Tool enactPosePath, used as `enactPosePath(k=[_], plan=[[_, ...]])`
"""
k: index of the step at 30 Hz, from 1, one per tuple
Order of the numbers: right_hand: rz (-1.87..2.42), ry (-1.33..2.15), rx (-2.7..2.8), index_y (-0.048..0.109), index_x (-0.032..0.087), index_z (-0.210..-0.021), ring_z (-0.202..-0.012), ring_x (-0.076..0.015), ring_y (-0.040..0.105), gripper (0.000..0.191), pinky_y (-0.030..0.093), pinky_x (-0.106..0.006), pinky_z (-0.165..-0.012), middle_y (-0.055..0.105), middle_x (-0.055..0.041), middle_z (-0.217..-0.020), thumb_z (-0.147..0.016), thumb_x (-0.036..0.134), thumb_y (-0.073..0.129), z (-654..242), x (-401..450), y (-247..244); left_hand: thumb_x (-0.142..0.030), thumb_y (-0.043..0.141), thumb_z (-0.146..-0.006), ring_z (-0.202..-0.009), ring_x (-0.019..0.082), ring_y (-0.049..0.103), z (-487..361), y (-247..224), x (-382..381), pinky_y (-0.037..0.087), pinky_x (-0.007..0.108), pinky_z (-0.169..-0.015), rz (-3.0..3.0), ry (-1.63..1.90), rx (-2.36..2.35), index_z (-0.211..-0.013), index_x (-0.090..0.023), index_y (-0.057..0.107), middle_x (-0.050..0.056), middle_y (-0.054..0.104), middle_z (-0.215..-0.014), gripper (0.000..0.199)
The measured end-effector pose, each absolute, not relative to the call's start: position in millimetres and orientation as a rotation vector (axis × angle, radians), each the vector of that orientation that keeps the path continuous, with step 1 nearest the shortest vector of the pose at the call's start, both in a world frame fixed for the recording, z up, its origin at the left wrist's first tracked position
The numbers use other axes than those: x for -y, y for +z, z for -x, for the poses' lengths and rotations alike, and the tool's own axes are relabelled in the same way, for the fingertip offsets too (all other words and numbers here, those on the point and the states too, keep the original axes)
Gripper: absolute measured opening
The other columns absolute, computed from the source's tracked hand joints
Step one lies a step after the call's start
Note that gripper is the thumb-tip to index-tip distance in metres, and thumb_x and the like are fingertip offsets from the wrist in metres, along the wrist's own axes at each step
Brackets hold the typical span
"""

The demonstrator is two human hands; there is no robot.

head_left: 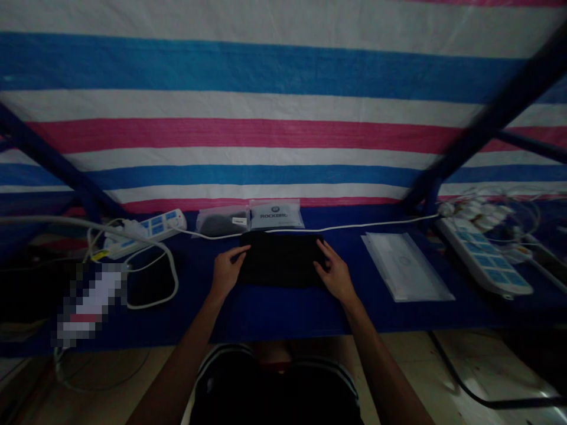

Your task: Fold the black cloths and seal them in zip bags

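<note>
Black pouch lies on the blue table, the left hand and right hand apart, resting on its ends. Neither visibly grips it.

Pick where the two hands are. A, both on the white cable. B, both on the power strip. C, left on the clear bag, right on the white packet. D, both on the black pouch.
D. The left hand and the right hand both lie open on the sides of the black pouch.

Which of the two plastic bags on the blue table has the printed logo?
The pale bag on the right, printed with a round logo and ROCKBRO lettering. The left bag shows dark contents and only a small white label.
</note>
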State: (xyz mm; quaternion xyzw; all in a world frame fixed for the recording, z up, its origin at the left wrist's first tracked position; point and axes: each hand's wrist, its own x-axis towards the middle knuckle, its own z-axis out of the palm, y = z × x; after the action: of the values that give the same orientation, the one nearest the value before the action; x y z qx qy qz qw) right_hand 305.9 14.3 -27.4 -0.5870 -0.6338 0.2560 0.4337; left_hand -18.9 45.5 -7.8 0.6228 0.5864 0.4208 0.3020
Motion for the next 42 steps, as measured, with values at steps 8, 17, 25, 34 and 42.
enactPosePath(k=[8, 17, 25, 34, 42], plan=[[1.535, 0.48, 1.396, 0.065, 0.017, -0.136, -0.084, -0.0216, 0.072, 0.048, 0.06, -0.036, -0.076, 0.071, -0.015, -0.134, -0.093, 0.037, 0.057, -301, -5, -13, -0.022, 0.061, -0.091, -0.105, 0.028, 0.073, 16, 5, -35, 0.058, 0.041, -0.095, -1.847, 1.064, -1.677, -0.114, -0.022, 0.078, 0.009, 0.076, -0.117, 0.028], [1.605, 0.273, 1.287, 0.064, 0.017, -0.119, -0.069, -0.0183, 0.069, 0.034, 0.055, -0.033, -0.065, 0.073, -0.0133, -0.12, -0.091, 0.034, 0.055, -298, -2, -9, -0.026, 0.053, -0.1, -0.129, 0.031, 0.059, -35, 26, -10, 0.048, 0.049, -0.112, -2.33, 0.961, -1.561, -0.133, -0.022, 0.066, 0.014, 0.061, -0.135, 0.036], [1.601, 0.193, 1.284, 0.063, 0.018, -0.113, -0.081, -0.0222, 0.071, 0.028, 0.058, -0.034, -0.065, 0.073, -0.0135, -0.113, -0.091, 0.033, 0.054, -298, 0, -8, -0.042, 0.054, -0.102, -0.157, 0.04, 0.029, -46, -13, -17, 0.027, 0.062, -0.127, -2.521, 0.652, -1.598, -0.157, -0.024, 0.047, 0.015, 0.037, -0.168, 0.058], [1.377, 0.144, 1.876, 0.066, 0.015, -0.128, -0.118, -0.0259, 0.067, 0.036, 0.051, -0.044, -0.106, 0.073, -0.0138, -0.124, -0.099, 0.024, 0.047, -241, -9, 28, -0.047, 0.052, -0.102, -0.159, 0.035, 0.028, -50, -6, -12, 0.022, 0.058, -0.13, -2.582, 0.492, -1.735, -0.159, -0.028, 0.044, 0.011, 0.037, -0.169, 0.061], [1.666, 0.071, 2.263, 0.04, 0.013, -0.161, -0.158, -0.0312, 0.029, 0.058, 0.02, -0.054, -0.129, 0.038, -0.0111, -0.168, -0.108, 0.034, 0.038, -225, -16, -12, -0.049, 0.053, -0.102, -0.159, 0.035, 0.027, -48, -7, -11, 0.023, 0.057, -0.13, -2.582, 0.481, -1.741, -0.16, -0.028, 0.043, 0.01, 0.034, -0.17, 0.063]])
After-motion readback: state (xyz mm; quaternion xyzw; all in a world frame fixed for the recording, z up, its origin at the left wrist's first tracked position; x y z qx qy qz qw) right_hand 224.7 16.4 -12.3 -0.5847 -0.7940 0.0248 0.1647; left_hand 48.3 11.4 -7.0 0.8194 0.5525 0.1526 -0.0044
